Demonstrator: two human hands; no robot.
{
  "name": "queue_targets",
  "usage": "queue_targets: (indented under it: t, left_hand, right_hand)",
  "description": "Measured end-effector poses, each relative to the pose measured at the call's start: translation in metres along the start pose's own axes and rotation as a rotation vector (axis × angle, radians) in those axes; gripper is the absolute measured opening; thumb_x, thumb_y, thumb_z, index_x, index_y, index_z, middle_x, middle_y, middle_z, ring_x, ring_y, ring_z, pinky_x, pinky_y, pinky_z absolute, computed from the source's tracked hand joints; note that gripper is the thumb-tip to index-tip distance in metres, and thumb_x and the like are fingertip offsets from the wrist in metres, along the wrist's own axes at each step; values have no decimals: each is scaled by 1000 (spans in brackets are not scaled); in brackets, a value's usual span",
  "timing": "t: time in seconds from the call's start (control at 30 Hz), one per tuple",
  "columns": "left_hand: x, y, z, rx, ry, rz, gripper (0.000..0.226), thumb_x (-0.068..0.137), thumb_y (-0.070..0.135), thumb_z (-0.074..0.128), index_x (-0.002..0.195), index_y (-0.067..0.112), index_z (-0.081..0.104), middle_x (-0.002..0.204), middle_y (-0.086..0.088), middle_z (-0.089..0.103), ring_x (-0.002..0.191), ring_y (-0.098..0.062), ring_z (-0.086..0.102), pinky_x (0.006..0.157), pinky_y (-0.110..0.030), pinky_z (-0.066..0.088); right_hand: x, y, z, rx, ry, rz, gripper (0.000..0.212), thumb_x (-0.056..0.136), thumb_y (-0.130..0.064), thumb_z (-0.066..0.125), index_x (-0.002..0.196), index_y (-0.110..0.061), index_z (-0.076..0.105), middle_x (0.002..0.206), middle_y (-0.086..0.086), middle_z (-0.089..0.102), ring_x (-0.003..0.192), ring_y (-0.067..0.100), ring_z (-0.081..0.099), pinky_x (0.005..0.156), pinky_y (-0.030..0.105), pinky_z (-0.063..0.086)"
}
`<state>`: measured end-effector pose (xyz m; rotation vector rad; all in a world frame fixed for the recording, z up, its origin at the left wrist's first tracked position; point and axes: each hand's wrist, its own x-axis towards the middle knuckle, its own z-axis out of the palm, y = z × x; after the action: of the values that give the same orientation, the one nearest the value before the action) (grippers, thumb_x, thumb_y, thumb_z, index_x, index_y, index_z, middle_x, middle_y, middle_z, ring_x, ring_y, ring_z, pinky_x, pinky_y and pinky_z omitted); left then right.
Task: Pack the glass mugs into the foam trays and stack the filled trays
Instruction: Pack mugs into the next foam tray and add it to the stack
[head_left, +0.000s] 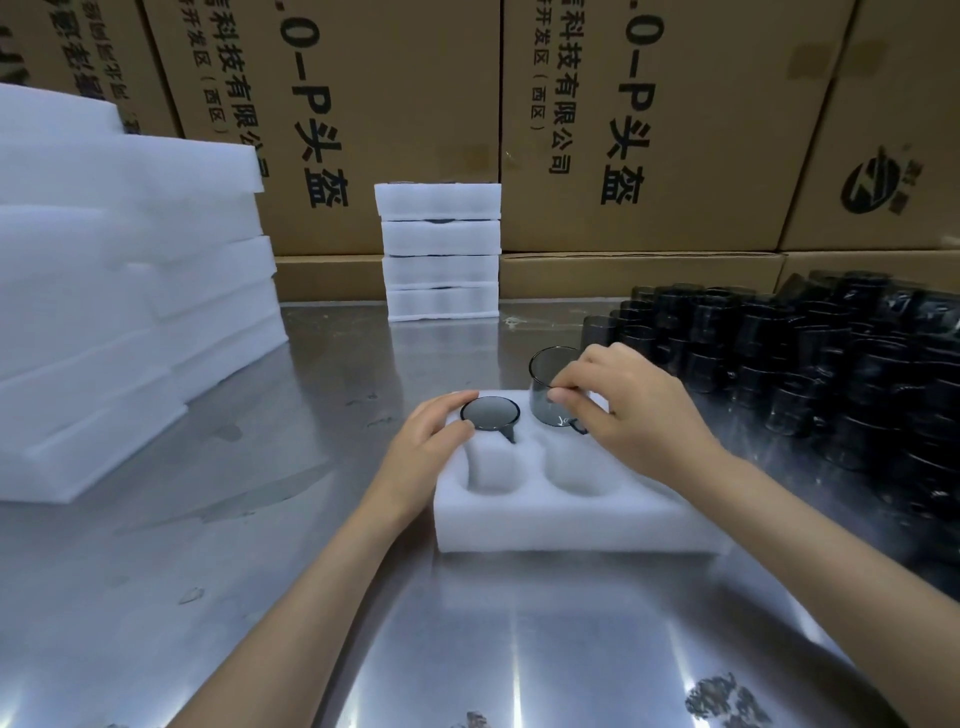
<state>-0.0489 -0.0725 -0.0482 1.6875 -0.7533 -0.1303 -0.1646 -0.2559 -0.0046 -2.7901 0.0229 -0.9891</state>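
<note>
A white foam tray (561, 514) with four round pockets lies on the steel table (260, 597), near centre. The far-left pocket holds a smoky glass mug (490, 412), seated to its rim with the handle pointing toward the viewer. The left hand (434, 441) rests on the tray's left edge, fingers loosely curled and touching that mug's rim, grasping nothing. The right hand (634, 410) pinches a second mug (551, 387) by its near rim between thumb and forefingers; this mug stands upright over the far-right pocket, apparently only partly sunk, though the hand hides its base. The two near pockets are bare. Far centre, a stack of filled trays (440, 252) stands four high against cardboard cartons (649, 130). Unpacked dark mugs (831, 364) crowd the right side; empty foam trays (119, 291) are piled at left.
</note>
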Motion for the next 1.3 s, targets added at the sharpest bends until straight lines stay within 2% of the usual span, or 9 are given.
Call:
queue_targets:
  t: [0.2,0.5,0.6,0.73,0.83,0.93,1.03,1.17,1.3]
  left_hand:
    - [0,1,0,24,2,-9,35,92,8,50,115,32,60,118,17,53,120,-3,44,95,-18,31]
    - [-2,2,-2,30,-18,-10,34,93,10,50,113,36,59,125,13,53,120,0,43,89,-9,31]
    - [-2,2,-3,47,-32,-5,33,93,11,50,113,37,57,127,12,52,122,-1,42,87,-5,31]
    - [-3,8,-5,101,-43,8,30,95,16,49,116,37,55,135,12,46,130,0,34,95,-10,24]
    - [-7,22,-5,158,-69,79,32,97,25,48,125,40,51,145,19,36,133,7,26,102,-15,17]
    - [-16,40,-2,394,-218,236,50,85,53,41,135,47,36,149,27,25,136,12,15,110,-18,10]
    - [-22,48,4,647,-363,313,63,83,60,31,143,46,20,152,30,9,138,13,-4,114,-22,-6]
    - [-22,53,10,835,-479,259,68,85,59,29,148,36,20,153,27,10,140,9,-4,113,-24,-7]
    - [-22,55,11,841,-481,245,73,79,58,25,148,37,21,152,28,12,140,9,1,109,-18,-5]
  right_hand:
    - [-3,2,-3,69,-54,-1,15,94,-31,53,85,-27,65,79,-11,56,78,9,40,64,35,43]
    - [-4,6,-7,73,-190,19,19,97,-29,44,79,-36,48,75,-17,50,81,6,35,65,31,36]
    - [-4,5,-8,73,-184,25,19,96,-31,44,80,-36,51,78,-18,52,83,5,37,66,31,36]
    - [-6,5,-11,140,-83,87,28,99,-37,37,102,-35,65,99,-22,56,94,3,42,74,29,38]
    - [-11,9,-16,199,-31,156,36,100,-35,31,125,-36,57,116,-31,51,115,-2,40,87,24,33]
    - [-14,13,-16,173,-199,177,42,102,-28,31,143,-33,37,142,-28,34,136,-4,23,109,22,21]
    - [-15,11,-15,136,-368,168,46,102,-28,29,148,-36,25,151,-30,16,136,-13,6,115,27,10]
    - [-13,9,-15,29,-513,170,47,101,-26,29,146,-38,28,152,-30,17,138,-12,5,113,34,18]
    - [-10,9,-18,19,-549,185,46,101,-26,28,144,-40,32,150,-32,18,140,-8,9,114,43,22]
